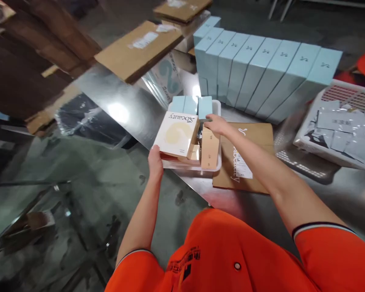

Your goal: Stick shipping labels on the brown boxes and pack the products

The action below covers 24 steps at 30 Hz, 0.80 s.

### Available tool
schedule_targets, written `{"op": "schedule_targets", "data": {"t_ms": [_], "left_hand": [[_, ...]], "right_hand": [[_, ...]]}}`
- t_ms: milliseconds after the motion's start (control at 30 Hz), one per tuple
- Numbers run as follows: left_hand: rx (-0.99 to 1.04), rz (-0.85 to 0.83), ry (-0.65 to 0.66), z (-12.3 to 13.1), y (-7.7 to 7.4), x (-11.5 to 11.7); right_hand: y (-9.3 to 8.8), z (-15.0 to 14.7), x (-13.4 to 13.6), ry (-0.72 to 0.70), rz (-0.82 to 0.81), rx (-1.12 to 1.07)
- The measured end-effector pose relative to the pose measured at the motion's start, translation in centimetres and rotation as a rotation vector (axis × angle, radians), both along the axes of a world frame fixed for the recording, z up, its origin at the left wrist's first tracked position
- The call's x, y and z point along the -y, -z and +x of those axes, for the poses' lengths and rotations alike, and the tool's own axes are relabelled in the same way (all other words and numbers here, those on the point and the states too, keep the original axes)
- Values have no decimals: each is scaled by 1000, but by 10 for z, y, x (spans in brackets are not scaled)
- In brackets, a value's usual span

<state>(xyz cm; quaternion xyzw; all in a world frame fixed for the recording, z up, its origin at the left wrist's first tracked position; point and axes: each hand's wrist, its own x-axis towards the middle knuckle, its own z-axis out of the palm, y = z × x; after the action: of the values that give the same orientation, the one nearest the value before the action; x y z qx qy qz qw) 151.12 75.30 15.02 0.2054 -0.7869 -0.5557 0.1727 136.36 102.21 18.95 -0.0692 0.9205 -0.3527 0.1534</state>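
Observation:
My left hand (156, 164) grips the near left corner of a flat cream box (176, 136) printed "Sbeauty", which lies tilted over the left side of a white plastic basket (218, 109). In the basket's right side is a long peach box (209, 152). My right hand (216, 125) is closed around its far end, partly hiding it. Small light-blue boxes (191, 106) stand at the back of the basket. Beneath the cream box, part of another peach-coloured box (195, 152) shows; the rest is hidden.
Tall light-blue boxes (249, 73) stand in a row behind the basket on the metal table (109, 105). A flat brown carton (261, 142) lies to the right, near a white crate (310, 138) of silvery packets. More cardboard (146, 44) is at back left.

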Motion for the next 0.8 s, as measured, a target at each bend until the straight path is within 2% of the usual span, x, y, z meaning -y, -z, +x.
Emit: {"op": "schedule_targets", "data": {"t_ms": [100, 167, 233, 300, 333, 400, 467, 533, 567, 600, 667, 733, 800], "left_hand": [[-82, -270, 28, 5, -26, -11], [-86, -507, 189, 7, -42, -22], [-16, -669, 355, 7, -54, -36], [51, -688, 434, 4, -61, -48], [58, -631, 429, 2, -64, -52], [32, -357, 313, 3, -74, -58], [-4, -49, 129, 11, -88, -58], [-20, 299, -24, 31, -103, -58], [-18, 494, -53, 44, -110, -59], [-8, 705, -46, 59, -116, -62], [32, 1127, 47, 88, -122, -76], [102, 1355, 171, 111, -118, -97], [170, 1460, 235, 127, -107, -120]], "right_hand": [[-2, -1, -1, 40, -44, -79], [-7, 2, -1, 88, -102, -181], [-14, 11, -2, 123, -174, -295], [-23, 28, -5, 148, -230, -396], [-27, 40, -8, 153, -254, -441], [-35, 66, -16, 158, -338, -515], [-39, 96, -25, 153, -475, -519], [-40, 123, -33, 152, -629, -411], [-41, 136, -36, 149, -700, -329], [-41, 147, -38, 138, -770, -239], [-43, 169, -40, 81, -921, -78], [-46, 190, -44, 10, -1038, 23], [-48, 212, -52, 17, -1085, 50]]}}
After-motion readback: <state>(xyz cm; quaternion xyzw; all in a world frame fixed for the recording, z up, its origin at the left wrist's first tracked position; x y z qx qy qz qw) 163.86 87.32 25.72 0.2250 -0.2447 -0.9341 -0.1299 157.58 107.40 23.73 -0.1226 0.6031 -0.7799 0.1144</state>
